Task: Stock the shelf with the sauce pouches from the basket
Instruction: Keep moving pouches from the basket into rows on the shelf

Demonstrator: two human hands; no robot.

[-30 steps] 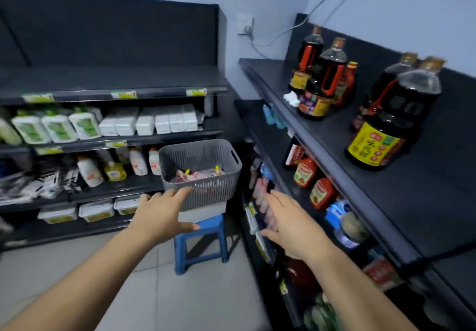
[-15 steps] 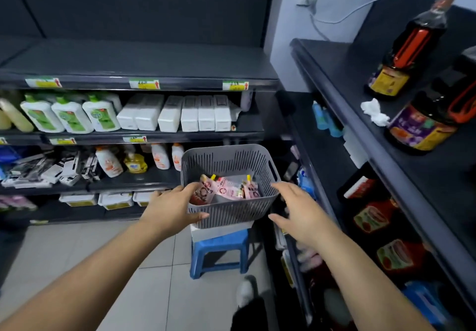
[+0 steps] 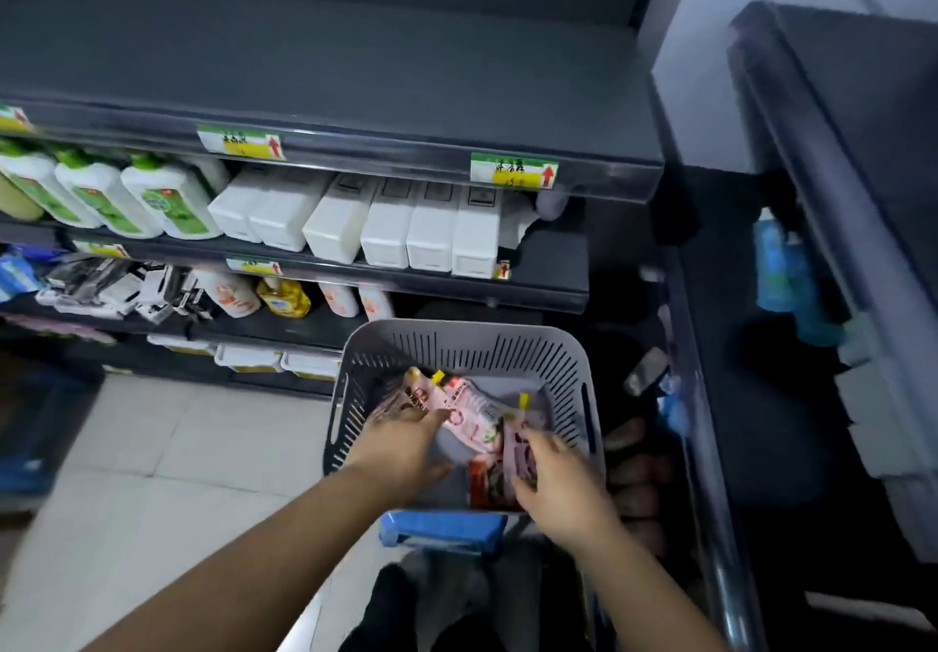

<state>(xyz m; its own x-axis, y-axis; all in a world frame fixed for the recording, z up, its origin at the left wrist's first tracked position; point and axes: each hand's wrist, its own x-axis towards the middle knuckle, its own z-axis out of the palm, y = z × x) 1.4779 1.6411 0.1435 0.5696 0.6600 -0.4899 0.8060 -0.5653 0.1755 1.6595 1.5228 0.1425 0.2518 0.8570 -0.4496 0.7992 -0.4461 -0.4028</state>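
A grey slotted basket (image 3: 472, 341) stands on a blue stool (image 3: 441, 532) in the corner between two dark shelf units. Several pink sauce pouches (image 3: 469, 410) with yellow caps lie in it, plus a red-brown one (image 3: 487, 486). My left hand (image 3: 401, 443) is inside the basket, fingers lying on the left pouches, thumb spread; whether it grips one is unclear. My right hand (image 3: 563, 489) curls its fingers over a pink pouch (image 3: 523, 451) at the basket's right side. The right shelf unit (image 3: 695, 448) runs close beside the basket.
The left shelving (image 3: 507, 291) holds white boxes (image 3: 431, 240), green-labelled bottles (image 3: 167, 204) and small bottles lower down. Blue packets (image 3: 781, 270) sit on the right unit's middle level. Pale tiled floor (image 3: 177, 473) lies left of the stool.
I have stepped closer and looked down. Both hands went from the basket's outer wall over its rim and now rest on the pouches inside.
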